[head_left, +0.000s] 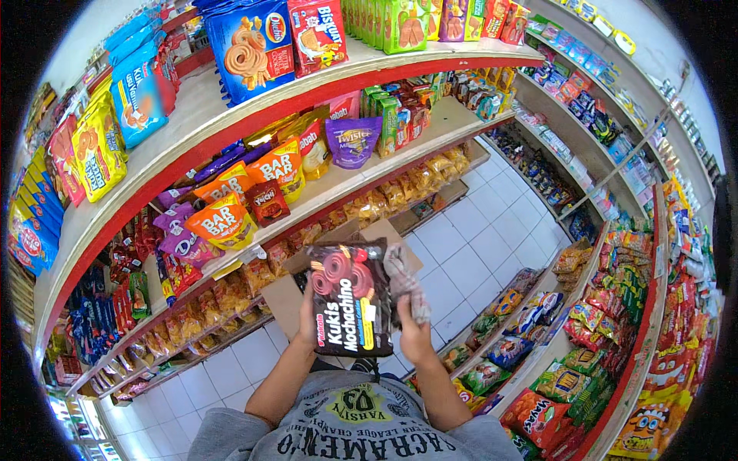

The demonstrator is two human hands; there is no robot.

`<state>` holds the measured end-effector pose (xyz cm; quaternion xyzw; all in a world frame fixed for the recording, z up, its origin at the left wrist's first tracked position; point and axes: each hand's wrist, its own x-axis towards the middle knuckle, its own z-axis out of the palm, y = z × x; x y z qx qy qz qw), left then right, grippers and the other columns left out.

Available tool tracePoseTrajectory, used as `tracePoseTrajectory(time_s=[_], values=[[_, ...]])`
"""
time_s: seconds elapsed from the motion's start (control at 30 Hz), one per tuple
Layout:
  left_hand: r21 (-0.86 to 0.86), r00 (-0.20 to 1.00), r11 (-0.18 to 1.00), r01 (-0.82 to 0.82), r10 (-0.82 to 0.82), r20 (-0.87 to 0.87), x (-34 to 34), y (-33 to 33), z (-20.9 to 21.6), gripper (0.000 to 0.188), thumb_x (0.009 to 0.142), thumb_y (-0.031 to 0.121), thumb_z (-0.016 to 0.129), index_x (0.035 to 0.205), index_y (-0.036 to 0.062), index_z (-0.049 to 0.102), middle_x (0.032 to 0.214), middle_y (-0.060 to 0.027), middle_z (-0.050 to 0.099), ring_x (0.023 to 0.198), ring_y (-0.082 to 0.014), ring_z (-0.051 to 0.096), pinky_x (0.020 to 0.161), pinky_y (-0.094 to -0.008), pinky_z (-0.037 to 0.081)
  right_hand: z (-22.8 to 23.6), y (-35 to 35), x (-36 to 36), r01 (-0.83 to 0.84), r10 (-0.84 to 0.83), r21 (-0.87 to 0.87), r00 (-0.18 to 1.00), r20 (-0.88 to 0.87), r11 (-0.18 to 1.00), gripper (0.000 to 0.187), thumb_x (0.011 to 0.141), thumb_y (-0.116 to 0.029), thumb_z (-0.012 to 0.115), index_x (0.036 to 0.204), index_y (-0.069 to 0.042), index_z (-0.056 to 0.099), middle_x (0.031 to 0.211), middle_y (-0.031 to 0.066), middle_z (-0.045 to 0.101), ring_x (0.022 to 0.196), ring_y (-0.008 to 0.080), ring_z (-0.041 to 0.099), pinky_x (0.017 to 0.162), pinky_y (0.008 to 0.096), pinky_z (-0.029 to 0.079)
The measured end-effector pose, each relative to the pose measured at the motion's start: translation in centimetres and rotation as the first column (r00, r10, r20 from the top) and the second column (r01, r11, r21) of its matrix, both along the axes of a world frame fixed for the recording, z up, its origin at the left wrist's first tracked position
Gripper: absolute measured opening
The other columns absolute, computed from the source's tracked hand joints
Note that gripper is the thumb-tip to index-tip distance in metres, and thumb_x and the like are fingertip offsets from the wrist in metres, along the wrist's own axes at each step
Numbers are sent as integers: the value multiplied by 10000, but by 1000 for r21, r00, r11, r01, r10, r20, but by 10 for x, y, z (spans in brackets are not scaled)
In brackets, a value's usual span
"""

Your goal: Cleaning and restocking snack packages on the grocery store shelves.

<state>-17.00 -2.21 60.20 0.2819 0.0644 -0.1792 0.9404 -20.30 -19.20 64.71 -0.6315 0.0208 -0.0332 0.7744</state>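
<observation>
In front of my chest is a dark brown cookie packet (350, 300) with pink swirled cookies pictured on its front. My left hand (306, 316) is closed on the packet's left edge, its fingers partly hidden behind it. A crumpled greyish cloth (406, 283) is in my right hand (415, 332), its fingers closed around it. The cloth lies against the packet's right edge. Behind the packet an open cardboard box (278, 303) shows its flaps; its contents are hidden.
A red-edged shelf (369, 81) with cookie packets curves across the front. On the shelf below stand orange snack pouches (223, 221) and a purple pouch (354, 142). To the right another rack holds snack bags (538, 411). White floor tiles (473, 230) run between the racks.
</observation>
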Motion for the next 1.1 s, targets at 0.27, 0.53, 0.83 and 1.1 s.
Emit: tracePoseTrajectory(time_s=[0.27, 0.53, 0.83, 1.1], values=[[-83, 997, 994, 69, -71, -12, 7, 22, -5, 644, 878, 564, 356, 1220, 25, 443, 1087, -137, 577, 925, -237, 608, 831, -358, 498, -6, 2, -40, -21, 29, -155, 998, 51, 988, 288, 939, -161, 437, 1141, 28, 517, 1107, 76, 560, 1029, 150, 498, 896, 288, 374], [-48, 1000, 999, -22, 22, 13, -1, 6, 3, 619, 886, 552, 359, 1226, 41, 444, 1100, -121, 571, 938, -224, 596, 838, -344, 486, -22, 4, -25, 190, -127, -243, 959, 252, 951, 208, 912, -178, 514, 1015, -4, 566, 963, 26, 575, 898, 101, 509, 795, 258, 403], [-73, 871, 879, -471, 476, 119, 7, 7, 59, 634, 893, 549, 345, 1270, 42, 399, 1182, -124, 527, 1020, -255, 562, 895, -388, 462, -18, -32, -27, 259, -286, -130, 915, -283, 957, 226, 897, -181, 530, 1005, 17, 546, 981, 55, 577, 877, 131, 546, 784, 291, 443], [65, 968, 965, -252, 253, 5, -7, -28, 20, 573, 922, 478, 308, 1288, 46, 391, 1202, -107, 525, 1077, -251, 527, 979, -348, 373, 8, 46, -33, 175, 171, -637, 880, 443, 751, 565, 791, -115, 521, 1330, -36, 372, 1417, 223, 244, 1325, 407, 177, 1061, 497, 147]])
